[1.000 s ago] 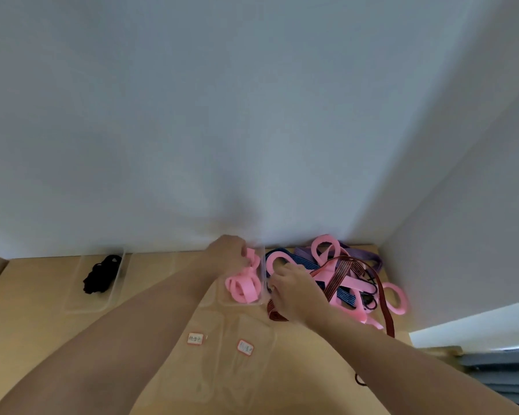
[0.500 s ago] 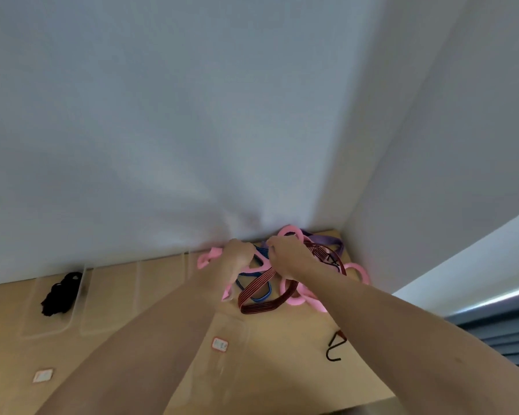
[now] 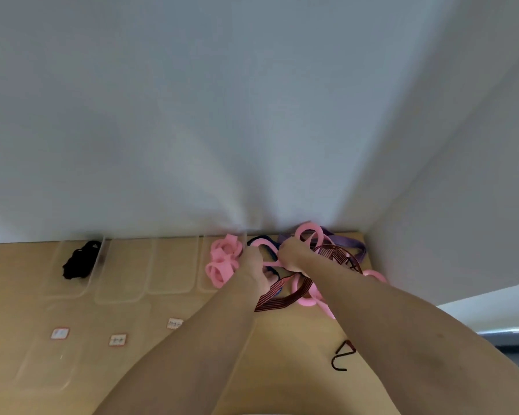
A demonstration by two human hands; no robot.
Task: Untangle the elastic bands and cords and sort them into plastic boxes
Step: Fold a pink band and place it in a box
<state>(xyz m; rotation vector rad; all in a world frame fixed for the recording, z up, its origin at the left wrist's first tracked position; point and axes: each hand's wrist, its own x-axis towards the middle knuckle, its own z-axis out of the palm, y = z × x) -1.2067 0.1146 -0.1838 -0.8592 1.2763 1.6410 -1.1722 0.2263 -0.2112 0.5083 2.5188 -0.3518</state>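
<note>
Left hand [image 3: 253, 262] and right hand [image 3: 294, 256] each clench strands of the tangle [image 3: 336, 256]. Just left of the tangle, a clear box [image 3: 203, 280] holds pink bands [image 3: 222, 262]; far left of it, an end box [image 3: 72, 287] holds a black cord [image 3: 80, 263]

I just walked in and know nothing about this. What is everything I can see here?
Clear boxes: four, transparent, row along the wall.
Black cords: one bundle, black, leftmost box.
Pink bands: several, pink, rightmost box.
Tangle of bands: one, pink, purple, blue and red-black striped, right of the boxes.
Hook: one, black, near right.
Labels: three, white, red-edged, before the boxes.
Table: one, tan.
Left hand: grips the tangle.
Right hand: grips the tangle.
</note>
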